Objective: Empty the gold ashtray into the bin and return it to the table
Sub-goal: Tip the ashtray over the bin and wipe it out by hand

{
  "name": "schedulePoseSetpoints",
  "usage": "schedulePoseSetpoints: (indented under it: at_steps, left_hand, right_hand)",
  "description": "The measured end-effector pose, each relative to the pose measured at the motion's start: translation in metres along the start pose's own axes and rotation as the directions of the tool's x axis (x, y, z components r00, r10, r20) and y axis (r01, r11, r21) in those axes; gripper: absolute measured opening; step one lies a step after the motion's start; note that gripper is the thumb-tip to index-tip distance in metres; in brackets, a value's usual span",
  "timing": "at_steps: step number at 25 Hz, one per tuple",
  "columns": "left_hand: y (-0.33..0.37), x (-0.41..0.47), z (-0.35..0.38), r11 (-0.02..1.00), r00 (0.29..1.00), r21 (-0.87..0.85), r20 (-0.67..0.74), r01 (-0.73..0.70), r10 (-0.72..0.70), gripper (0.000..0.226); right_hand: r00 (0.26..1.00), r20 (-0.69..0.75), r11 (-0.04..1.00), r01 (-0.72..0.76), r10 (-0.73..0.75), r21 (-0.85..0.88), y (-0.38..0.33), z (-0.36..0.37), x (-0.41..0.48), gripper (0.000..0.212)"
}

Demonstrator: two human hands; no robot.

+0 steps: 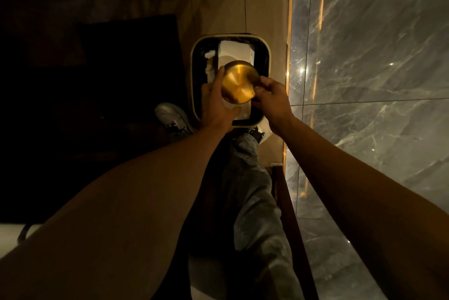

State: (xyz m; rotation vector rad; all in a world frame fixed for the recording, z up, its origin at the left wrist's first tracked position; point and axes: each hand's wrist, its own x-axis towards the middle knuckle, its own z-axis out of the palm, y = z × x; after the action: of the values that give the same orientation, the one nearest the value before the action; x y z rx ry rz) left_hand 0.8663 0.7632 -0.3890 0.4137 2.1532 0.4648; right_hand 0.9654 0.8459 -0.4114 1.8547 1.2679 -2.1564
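Observation:
The gold ashtray (239, 82) is held upside down, its round shiny base facing me, directly over the open bin (194, 66). My left hand (215, 103) grips its left side with the fingers spread along the edge. My right hand (269, 98) pinches its right rim. The bin is a rounded rectangle with a pale rim and a dark liner, standing on the floor. White paper waste (234, 49) lies inside it. The ashtray's inside is hidden from me.
A grey marble wall (376, 81) with a lit gold strip runs along the right. A dark piece of furniture (109, 81) fills the left. My legs and shoes (170, 117) stand just in front of the bin on a tan tiled floor (262, 8).

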Motion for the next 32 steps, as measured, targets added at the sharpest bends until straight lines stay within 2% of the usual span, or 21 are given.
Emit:
schedulePoseSetpoints:
  at_steps: [5,8,12,18,21,25,29,32]
  left_hand:
    - [0.0,0.005,-0.003,0.942,0.991,0.308,0.046,-0.134,0.126,0.111]
    - [-0.001,0.012,-0.006,0.9,0.984,0.397,0.059,-0.178,0.169,0.11]
    - [-0.004,0.019,-0.013,0.832,0.963,0.486,0.096,-0.267,0.253,0.111]
    - [-0.002,0.022,-0.014,0.801,0.959,0.528,0.14,-0.282,0.246,0.111]
    - [0.002,0.025,-0.014,0.769,0.947,0.554,0.15,-0.318,0.284,0.108]
    - [0.004,0.027,-0.012,0.848,0.943,0.414,0.173,-0.33,0.283,0.111]
    - [-0.001,0.026,-0.018,0.849,0.941,0.413,0.21,-0.33,0.264,0.118]
    - [-0.005,0.025,-0.023,0.854,0.943,0.408,0.21,-0.323,0.256,0.113]
  right_hand:
    - [0.999,0.013,0.999,-0.048,0.048,0.0,-0.002,-0.001,-0.001,0.034]
    - [0.999,0.039,0.999,-0.027,0.026,0.025,-0.007,-0.005,-0.005,0.026]
    - [0.996,0.089,0.999,-0.014,0.012,0.032,-0.011,-0.009,-0.007,0.03]
    - [0.995,0.092,0.994,0.056,-0.047,-0.093,-0.015,-0.014,-0.009,0.029]
    - [0.988,0.11,0.973,0.131,-0.112,-0.188,-0.013,-0.015,-0.008,0.015]
    - [0.972,0.091,0.915,0.233,-0.215,-0.33,-0.008,-0.013,-0.005,0.022]
    - [0.965,0.114,0.862,0.263,-0.237,-0.433,-0.001,-0.011,-0.001,0.024]
    - [0.941,0.157,0.768,0.335,-0.299,-0.546,0.004,-0.008,-0.002,0.026]
